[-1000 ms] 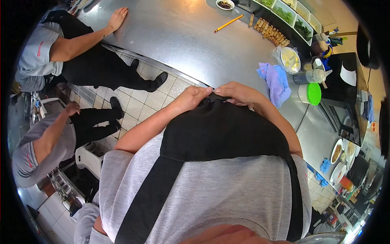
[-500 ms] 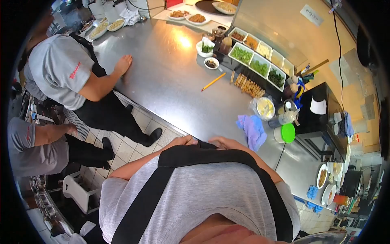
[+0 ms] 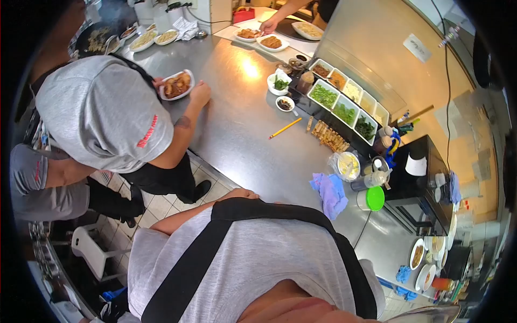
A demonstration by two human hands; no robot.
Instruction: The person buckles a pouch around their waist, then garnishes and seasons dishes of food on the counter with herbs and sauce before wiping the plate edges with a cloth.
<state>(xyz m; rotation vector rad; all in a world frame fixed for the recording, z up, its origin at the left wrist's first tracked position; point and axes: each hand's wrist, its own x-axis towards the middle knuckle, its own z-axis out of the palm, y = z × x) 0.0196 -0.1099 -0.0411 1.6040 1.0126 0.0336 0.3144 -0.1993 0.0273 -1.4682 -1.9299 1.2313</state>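
My left hand (image 3: 245,194) rests at the front of my black apron (image 3: 253,207), close to the edge of the steel table (image 3: 253,161). Its fingers are mostly hidden behind the apron. Of my right hand only a sliver of skin (image 3: 278,203) shows past the apron's edge. Whether either hand holds anything is hidden. Nearest to my right side on the table lies a crumpled blue-purple cloth (image 3: 329,194). Beside it stand a tub with a green lid (image 3: 375,198) and a bowl with pale yellow contents (image 3: 348,165).
A co-worker (image 3: 107,113) at left holds a white dish of browned food (image 3: 177,85) over the table. Another person's hand (image 3: 268,27) touches a plate at the back. A yellow pencil (image 3: 285,128), clothespins (image 3: 329,135) and topping trays (image 3: 344,112) line the right.
The co-worker at left has leaned forward and now holds a dish of food. Another person's arm has appeared at the back. My hands have drawn further behind the apron.
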